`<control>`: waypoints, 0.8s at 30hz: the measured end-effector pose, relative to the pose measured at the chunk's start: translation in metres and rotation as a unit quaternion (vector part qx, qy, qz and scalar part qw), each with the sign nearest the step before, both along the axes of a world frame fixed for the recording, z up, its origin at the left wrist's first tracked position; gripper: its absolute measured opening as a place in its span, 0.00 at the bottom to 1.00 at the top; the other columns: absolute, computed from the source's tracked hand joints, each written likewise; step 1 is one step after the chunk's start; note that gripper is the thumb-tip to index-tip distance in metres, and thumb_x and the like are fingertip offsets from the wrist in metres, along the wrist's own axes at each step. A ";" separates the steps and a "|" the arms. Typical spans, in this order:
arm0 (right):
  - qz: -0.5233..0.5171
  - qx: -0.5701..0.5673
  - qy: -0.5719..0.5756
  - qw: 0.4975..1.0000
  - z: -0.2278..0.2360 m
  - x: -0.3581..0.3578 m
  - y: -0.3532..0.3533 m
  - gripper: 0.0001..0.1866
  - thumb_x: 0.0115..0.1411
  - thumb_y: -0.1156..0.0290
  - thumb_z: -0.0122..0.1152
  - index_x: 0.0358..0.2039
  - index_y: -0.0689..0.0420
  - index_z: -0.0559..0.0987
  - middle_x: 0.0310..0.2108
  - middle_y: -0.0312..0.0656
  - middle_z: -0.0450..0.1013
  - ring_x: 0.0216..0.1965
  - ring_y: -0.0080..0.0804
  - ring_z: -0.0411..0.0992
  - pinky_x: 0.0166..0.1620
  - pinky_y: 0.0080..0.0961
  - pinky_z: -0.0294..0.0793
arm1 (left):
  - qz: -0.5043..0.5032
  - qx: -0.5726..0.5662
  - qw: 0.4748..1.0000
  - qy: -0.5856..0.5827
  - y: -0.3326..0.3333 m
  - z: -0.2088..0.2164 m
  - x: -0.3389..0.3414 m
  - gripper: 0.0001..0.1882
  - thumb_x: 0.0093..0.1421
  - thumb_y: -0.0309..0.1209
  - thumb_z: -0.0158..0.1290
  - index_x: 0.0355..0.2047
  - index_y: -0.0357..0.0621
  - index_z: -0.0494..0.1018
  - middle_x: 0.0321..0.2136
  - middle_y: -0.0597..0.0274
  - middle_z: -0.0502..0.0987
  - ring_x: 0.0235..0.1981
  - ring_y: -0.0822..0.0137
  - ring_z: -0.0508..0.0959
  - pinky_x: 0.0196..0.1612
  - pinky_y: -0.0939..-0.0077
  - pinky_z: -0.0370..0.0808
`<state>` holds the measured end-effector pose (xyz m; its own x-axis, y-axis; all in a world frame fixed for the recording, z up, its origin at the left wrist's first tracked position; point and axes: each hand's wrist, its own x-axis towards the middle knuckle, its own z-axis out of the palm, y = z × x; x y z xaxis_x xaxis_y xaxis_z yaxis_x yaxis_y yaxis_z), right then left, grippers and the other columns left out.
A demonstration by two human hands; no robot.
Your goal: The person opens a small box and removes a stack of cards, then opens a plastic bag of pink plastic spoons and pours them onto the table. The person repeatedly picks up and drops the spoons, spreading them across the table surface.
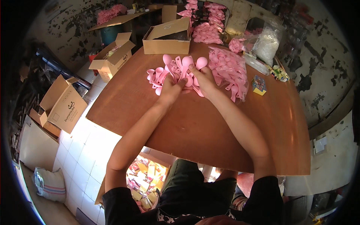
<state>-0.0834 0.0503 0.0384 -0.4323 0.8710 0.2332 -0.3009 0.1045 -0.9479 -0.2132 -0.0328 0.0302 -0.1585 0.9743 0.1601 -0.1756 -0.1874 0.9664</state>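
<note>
Both my hands are over a pile of pink plastic spoons [159, 71] on the brown table [180, 123]. My left hand [171, 89] is closed around several spoons, with one round bowl standing up above the fingers. Close beside it, my right hand [203, 78] grips pink spoons [186, 62] too, their bowls pointing away from me. Some of the fingers are hidden behind the spoons and the hands. Just right of my right hand lies a clear plastic bag [227, 67] full of pink spoons.
An open carton [165, 47] stands at the table's far edge, near heaped pink bags [207, 33]. A small blue-and-yellow box [259, 85] and a bag of white material [267, 45] lie right. Open cartons [68, 105] stand left. A box of colourful pieces [148, 176] sits below the near edge.
</note>
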 end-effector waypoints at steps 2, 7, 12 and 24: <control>-0.018 0.001 -0.016 1.000 -0.013 -0.013 0.020 0.16 0.67 0.60 0.61 0.44 0.61 0.80 0.39 0.38 0.79 0.37 0.24 0.76 0.38 0.24 0.75 | -0.001 0.004 1.000 0.007 0.008 -0.005 -0.008 0.17 0.68 0.26 0.51 0.53 0.32 0.62 0.45 0.48 0.78 0.39 0.59 0.84 0.41 0.71 0.86; -0.079 0.000 -0.077 0.994 -0.020 -0.031 0.027 0.14 0.66 0.61 0.62 0.41 0.60 0.80 0.36 0.40 0.81 0.33 0.26 0.77 0.36 0.26 0.75 | 0.051 0.000 0.999 -0.005 0.011 -0.016 -0.020 0.14 0.67 0.24 0.51 0.50 0.32 0.64 0.40 0.50 0.79 0.36 0.63 0.84 0.36 0.74 0.85; -0.099 -0.030 -0.164 0.981 -0.002 -0.037 0.032 0.13 0.66 0.62 0.62 0.41 0.61 0.80 0.38 0.41 0.78 0.37 0.28 0.77 0.37 0.31 0.78 | 0.152 0.063 0.979 0.120 0.028 -0.033 -0.061 0.11 0.64 0.25 0.54 0.42 0.31 0.65 0.33 0.51 0.78 0.29 0.65 0.83 0.27 0.74 0.81; 0.080 0.101 -0.430 0.893 0.092 0.031 0.040 0.29 0.67 0.56 0.57 0.58 0.67 0.71 0.52 0.55 0.73 0.51 0.47 0.76 0.46 0.37 0.83 | 0.234 0.017 0.897 0.374 0.020 -0.028 -0.049 0.23 0.55 0.32 0.59 0.47 0.29 0.72 0.38 0.39 0.80 0.39 0.48 0.82 0.42 0.57 0.78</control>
<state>-0.0526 0.0905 0.1301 -0.6422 0.7600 -0.0997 0.5040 0.3207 -0.8020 -0.2621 -0.0127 0.0027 -0.3848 0.8209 0.4219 0.6263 -0.1035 0.7726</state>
